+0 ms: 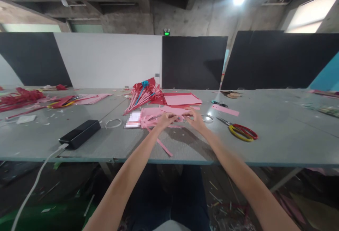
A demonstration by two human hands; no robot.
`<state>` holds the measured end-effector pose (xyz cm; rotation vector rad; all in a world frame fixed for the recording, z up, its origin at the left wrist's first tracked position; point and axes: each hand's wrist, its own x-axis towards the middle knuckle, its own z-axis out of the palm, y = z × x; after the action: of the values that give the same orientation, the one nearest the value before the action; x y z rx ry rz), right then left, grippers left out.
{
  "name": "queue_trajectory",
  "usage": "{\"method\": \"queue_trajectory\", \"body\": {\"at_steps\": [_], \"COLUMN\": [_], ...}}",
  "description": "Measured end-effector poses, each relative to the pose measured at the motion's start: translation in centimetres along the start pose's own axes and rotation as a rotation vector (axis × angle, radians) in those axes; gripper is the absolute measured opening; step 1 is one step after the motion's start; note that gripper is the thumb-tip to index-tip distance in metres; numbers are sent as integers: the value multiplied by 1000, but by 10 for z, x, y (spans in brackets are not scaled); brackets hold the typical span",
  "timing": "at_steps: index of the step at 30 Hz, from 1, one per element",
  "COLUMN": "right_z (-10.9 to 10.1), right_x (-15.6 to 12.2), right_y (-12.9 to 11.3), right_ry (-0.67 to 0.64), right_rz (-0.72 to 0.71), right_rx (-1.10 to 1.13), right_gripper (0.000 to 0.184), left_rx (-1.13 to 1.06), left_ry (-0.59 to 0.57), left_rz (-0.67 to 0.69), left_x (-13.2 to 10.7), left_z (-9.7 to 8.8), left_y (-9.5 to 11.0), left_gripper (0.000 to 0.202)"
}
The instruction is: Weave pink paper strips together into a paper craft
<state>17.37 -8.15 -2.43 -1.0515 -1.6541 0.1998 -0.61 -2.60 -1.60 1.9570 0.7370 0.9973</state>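
Observation:
Both my arms reach out over the grey table (278, 132). My left hand (166, 119) is closed in a pinch on a pink paper piece (153, 118) cut into strips, which lies on the table. My right hand (194, 117) rests beside it with fingers curled onto the same pink paper. One long pink strip (162, 145) trails toward the table's front edge. A bundle of finished red and pink paper sticks (141, 95) lies just beyond the hands.
Scissors with red and yellow handles (239, 130) lie right of my hands. A black power bank (79, 133) with a white cable sits at the left. Red and pink paper sheets (181, 99), tape rolls (113, 123) and red scraps (21, 98) cover the far side.

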Motion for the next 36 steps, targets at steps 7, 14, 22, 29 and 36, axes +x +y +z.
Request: {"method": "queue_trajectory", "body": {"at_steps": [7, 14, 22, 29, 36], "right_z": [6, 4, -1, -2, 1], "right_x": [-1, -1, -5, -7, -7], "right_y": [-4, -8, -12, -15, -18], "right_ry": [-24, -1, -50, -104, -170], "right_rz": [24, -17, -167, -215, -199], "right_rx": [165, 144, -149, -368, -483], "right_gripper": [35, 30, 34, 35, 37], "left_rx": [10, -1, -14, -73, -81], "left_ry": [8, 14, 38, 31, 71], "left_rz": [69, 48, -27, 3, -31], "left_x": [-1, -4, -3, -1, -3], "left_z": [1, 2, 2, 0, 0], "left_y": [4, 11, 11, 4, 10], "left_gripper": [30, 22, 17, 20, 21]}}
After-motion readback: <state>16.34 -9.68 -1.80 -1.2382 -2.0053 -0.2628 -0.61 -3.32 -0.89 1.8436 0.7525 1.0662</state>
